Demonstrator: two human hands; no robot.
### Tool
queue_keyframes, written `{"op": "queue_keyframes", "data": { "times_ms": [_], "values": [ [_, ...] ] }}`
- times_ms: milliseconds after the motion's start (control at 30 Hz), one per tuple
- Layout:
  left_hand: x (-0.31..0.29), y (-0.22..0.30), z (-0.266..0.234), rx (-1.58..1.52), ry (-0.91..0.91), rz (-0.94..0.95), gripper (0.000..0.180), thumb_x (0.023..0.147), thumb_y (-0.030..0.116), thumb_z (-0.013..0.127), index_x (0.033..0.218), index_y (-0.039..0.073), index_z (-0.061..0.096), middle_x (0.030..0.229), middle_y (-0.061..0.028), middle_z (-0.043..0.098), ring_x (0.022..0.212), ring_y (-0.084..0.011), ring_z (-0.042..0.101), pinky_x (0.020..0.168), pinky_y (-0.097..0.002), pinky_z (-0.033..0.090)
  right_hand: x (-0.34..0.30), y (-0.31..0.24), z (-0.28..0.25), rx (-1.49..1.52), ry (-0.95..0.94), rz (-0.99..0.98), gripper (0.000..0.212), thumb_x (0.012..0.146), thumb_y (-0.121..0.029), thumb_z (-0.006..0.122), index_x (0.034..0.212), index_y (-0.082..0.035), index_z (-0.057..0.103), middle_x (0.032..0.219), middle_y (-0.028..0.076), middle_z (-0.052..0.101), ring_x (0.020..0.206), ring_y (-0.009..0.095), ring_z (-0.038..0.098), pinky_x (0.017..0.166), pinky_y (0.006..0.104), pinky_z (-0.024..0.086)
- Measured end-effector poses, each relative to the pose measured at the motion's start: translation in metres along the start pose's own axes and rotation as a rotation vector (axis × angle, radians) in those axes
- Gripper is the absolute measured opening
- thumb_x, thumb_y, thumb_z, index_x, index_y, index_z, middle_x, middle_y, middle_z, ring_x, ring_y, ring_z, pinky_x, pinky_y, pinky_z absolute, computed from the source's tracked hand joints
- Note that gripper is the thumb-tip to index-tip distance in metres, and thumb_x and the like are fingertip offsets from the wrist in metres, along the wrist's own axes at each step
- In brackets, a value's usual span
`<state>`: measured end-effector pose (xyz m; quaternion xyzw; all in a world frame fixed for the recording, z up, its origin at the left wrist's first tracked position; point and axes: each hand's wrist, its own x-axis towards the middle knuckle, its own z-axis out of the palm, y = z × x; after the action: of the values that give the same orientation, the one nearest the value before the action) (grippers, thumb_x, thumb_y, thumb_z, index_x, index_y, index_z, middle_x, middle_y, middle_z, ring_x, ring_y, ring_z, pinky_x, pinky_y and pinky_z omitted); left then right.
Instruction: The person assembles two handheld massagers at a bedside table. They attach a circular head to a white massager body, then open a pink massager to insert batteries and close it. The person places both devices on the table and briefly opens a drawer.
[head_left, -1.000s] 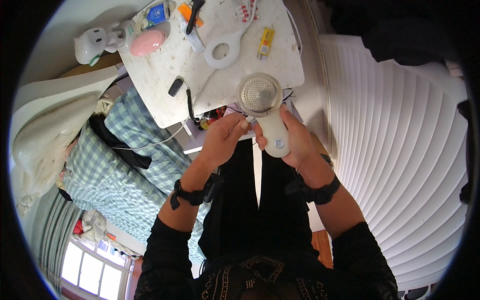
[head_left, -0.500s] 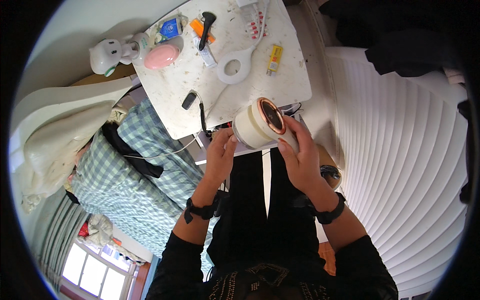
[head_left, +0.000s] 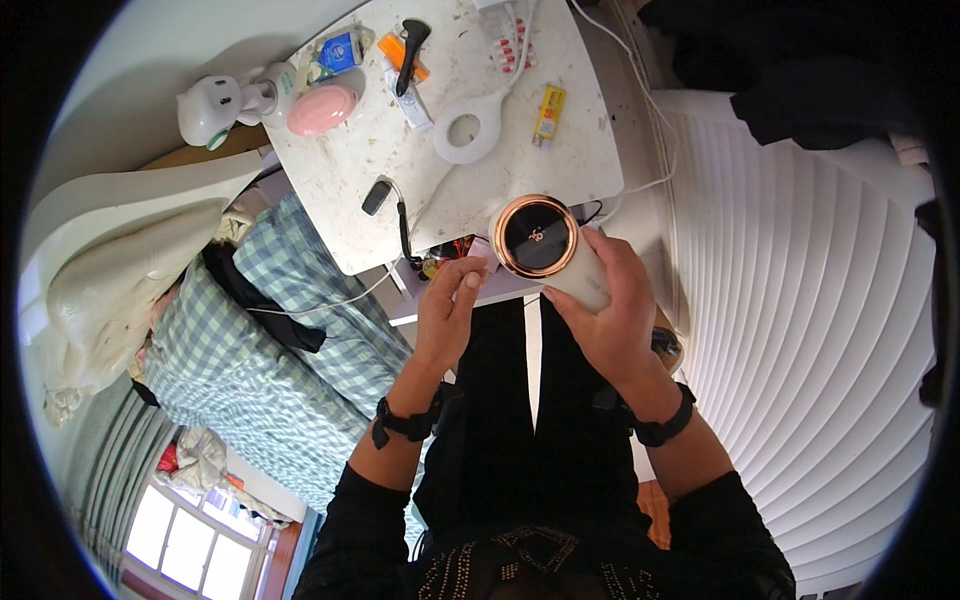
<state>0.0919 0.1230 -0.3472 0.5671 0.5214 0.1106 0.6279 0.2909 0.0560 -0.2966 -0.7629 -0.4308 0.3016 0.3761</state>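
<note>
My right hand [head_left: 615,300] is wrapped round the pale handle of a cream handheld lint remover [head_left: 590,280]. Its round black face with a rose-gold ring is turned up toward me. Left of it, my left hand [head_left: 447,312] has its fingers loosely bent and the thumb a little apart, with nothing seen in them. Those fingertips are over the front of an open drawer [head_left: 505,289], just short of the device's head. Small items, among them a pinkish box [head_left: 483,254], show in the drawer; the device hides part of it.
On the worn white table [head_left: 480,185] are a white ring-shaped lamp [head_left: 468,130], a yellow box [head_left: 548,115], a black-handled razor [head_left: 410,58], a pink oval case [head_left: 322,109] and a small black device [head_left: 377,197]. A checked bed cover [head_left: 270,360] lies left; a white pleated curtain [head_left: 780,300] hangs right.
My left hand has come off the lint remover's head. The right hand has turned the device so its black face points up. A white cord now shows right of the table.
</note>
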Motion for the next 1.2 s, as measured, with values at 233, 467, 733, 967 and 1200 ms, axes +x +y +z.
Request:
{"op": "queue_keyframes", "data": {
  "times_ms": [233,467,733,967,1200],
  "values": [
    [-0.001,-0.003,0.001,0.006,-0.007,0.014,0.027,0.098,0.022,0.049,0.108,-0.001,0.059,0.093,-0.0088,0.062,0.082,-0.017,0.058,0.076,-0.0286,0.046,-0.001,-0.001,0.0,-0.028,0.023,0.025,0.058,0.066,-0.01,0.079,0.117,-0.002,0.053,0.102,0.014,0.06,0.091,0.032,0.059,0.079,0.0395,0.048],
    [-0.003,-0.004,0.002,-0.014,-0.008,0.011,0.027,0.098,0.023,0.049,0.107,0.0,0.059,0.092,-0.0084,0.062,0.082,-0.0168,0.057,0.076,-0.0286,0.046,-0.002,-0.001,0.002,-0.044,0.038,0.027,0.057,0.065,-0.01,0.08,0.115,-0.003,0.054,0.101,0.013,0.06,0.089,0.031,0.06,0.077,0.0387,0.049],
    [-0.004,-0.005,0.002,-0.016,-0.005,0.01,0.028,0.097,0.024,0.05,0.107,-0.001,0.059,0.091,-0.0082,0.062,0.082,-0.0167,0.058,0.076,-0.0287,0.046,-0.002,-0.001,0.003,-0.045,0.023,0.043,0.057,0.064,-0.01,0.08,0.114,-0.003,0.055,0.1,0.012,0.061,0.088,0.03,0.06,0.076,0.0382,0.05],
    [-0.005,-0.004,0.003,-0.028,-0.007,-0.003,0.026,0.097,0.022,0.051,0.106,-0.001,0.059,0.091,-0.0086,0.062,0.082,-0.0164,0.058,0.075,-0.0287,0.046,-0.004,-0.001,0.005,-0.054,0.029,0.05,0.058,0.063,-0.009,0.081,0.114,-0.002,0.055,0.1,0.013,0.06,0.088,0.03,0.06,0.076,0.0376,0.05],
    [-0.012,0.011,0.003,-0.035,-0.018,0.009,0.022,0.097,0.017,0.05,0.105,-0.001,0.059,0.09,-0.0081,0.061,0.081,-0.0161,0.058,0.075,-0.0279,0.046,-0.006,-0.01,0.0,-0.027,0.037,0.049,0.057,0.064,-0.006,0.078,0.116,-0.002,0.053,0.102,0.014,0.06,0.091,0.032,0.059,0.078,0.0389,0.049]
  ]
}}
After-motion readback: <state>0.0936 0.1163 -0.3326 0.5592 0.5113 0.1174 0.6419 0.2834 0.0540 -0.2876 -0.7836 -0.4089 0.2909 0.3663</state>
